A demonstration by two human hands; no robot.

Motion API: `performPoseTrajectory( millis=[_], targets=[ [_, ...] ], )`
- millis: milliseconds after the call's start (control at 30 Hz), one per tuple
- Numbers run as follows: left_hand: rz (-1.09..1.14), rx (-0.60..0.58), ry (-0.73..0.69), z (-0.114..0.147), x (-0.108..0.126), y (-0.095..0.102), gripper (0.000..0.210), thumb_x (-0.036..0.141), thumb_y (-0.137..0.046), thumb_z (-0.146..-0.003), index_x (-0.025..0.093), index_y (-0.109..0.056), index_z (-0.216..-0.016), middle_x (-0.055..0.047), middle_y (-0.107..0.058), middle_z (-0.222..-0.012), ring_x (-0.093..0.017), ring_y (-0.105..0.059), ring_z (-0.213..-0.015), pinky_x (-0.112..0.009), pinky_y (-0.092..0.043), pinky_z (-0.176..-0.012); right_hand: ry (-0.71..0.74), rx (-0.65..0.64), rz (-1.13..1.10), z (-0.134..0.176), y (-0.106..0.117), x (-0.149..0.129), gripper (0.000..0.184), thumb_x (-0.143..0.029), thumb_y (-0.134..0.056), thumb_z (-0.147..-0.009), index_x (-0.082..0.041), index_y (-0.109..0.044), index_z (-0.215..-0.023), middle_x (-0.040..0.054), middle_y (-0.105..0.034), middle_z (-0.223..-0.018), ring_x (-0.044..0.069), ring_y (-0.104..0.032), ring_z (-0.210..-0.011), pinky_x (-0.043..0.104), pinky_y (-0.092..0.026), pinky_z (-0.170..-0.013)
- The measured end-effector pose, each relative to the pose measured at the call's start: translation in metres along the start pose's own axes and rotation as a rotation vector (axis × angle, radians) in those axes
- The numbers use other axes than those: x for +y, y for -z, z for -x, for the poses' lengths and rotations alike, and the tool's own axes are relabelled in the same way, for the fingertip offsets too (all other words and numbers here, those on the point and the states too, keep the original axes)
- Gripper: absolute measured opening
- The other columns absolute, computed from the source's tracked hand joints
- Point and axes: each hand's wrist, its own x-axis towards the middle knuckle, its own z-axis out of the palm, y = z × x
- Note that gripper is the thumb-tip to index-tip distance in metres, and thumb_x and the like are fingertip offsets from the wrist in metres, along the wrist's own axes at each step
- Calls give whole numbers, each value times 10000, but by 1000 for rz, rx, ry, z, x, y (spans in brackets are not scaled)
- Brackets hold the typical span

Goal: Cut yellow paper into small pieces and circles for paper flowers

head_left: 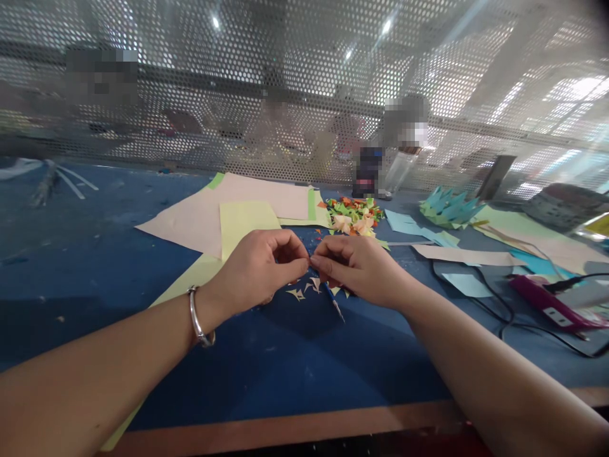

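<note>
Our left hand (259,263) and right hand (365,268) come together, fingertips pinched and meeting above the counter (285,368); we cannot make out what they hold. Pale paper scraps (297,294) and a slim blue-handled tool (333,299) lie just below. Beyond, an orange-and-green paper heap (354,209) sits beside pink sheeting (190,222).

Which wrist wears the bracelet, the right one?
No, the silver bracelet circles the left wrist, while the right wrist is bare.
</note>
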Motion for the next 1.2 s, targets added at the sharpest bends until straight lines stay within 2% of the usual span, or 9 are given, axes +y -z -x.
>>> performPoseTrajectory(
  millis=[100, 233, 300, 433, 533, 700, 967, 1200],
  targets=[
    [-20, 20, -73, 4, 6, -3, 56, 199, -647, -813, 181, -624, -765, 37, -578, -614, -83, -504, -527, -191, -385, -466, 19, 3, 27, 1, -1, -1, 185, -211, -552, -919, -166, -613, -751, -36, -615, -619, 69, -534, -527, 199, -387, -522],
    [-134, 33, -266, 13, 16, -4, 46, 159, -660, -789, 183, -641, -756, 31, -616, -671, -89, -528, -584, -202, -428, -532, 28, -21, 22, 1, -3, -1, 161, -99, -530, -858, -171, -602, -732, -42, -614, -622, 78, -575, -557, 197, -413, -544],
    [-169, 73, -318, 14, 18, -1, 26, 191, -652, -826, 188, -672, -809, 16, -658, -725, -101, -561, -624, -213, -461, -577, -4, -48, -59, 1, -2, -2, 152, -143, -544, -879, -174, -593, -739, -38, -618, -628, 83, -589, -558, 194, -425, -531],
    [-160, 142, -298, 8, 13, 7, 111, 262, -637, -882, 187, -708, -921, -16, -721, -836, -132, -642, -740, -237, -515, -679, -114, -82, -231, 0, -1, -5, 223, -333, -603, -922, -180, -586, -760, -21, -645, -643, 80, -576, -509, 181, -390, -444],
    [-132, 80, -285, 3, 7, 11, 142, 279, -651, -881, 187, -730, -956, -31, -742, -881, -156, -675, -790, -255, -534, -709, -141, -116, -299, 1, 1, -5, 305, -429, -618, -921, -176, -594, -752, -17, -643, -621, 68, -553, -470, 172, -354, -403],
    [-75, -3, -297, 0, 4, 12, 149, 273, -671, -876, 194, -756, -970, -36, -754, -889, -162, -688, -810, -259, -544, -730, -181, -165, -415, 1, 2, -3, 388, -538, -642, -883, -165, -611, -780, -6, -662, -625, 75, -592, -482, 161, -361, -396],
    [-40, -85, -364, -1, 5, 18, 140, 264, -706, -867, 202, -772, -974, -47, -753, -899, -174, -688, -838, -291, -538, -780, -197, -236, -559, 4, 6, 2, 334, -459, -659, -902, -149, -640, -781, -14, -673, -598, 62, -599, -467, 150, -394, -425],
    [4, -147, -345, -1, 7, 20, 95, 238, -715, -851, 219, -782, -915, -42, -754, -850, -172, -676, -797, -292, -539, -740, -219, -298, -593, 5, 6, 3, 319, -436, -665, -905, -144, -653, -778, -16, -667, -590, 54, -585, -457, 142, -406, -427]
  ],
)
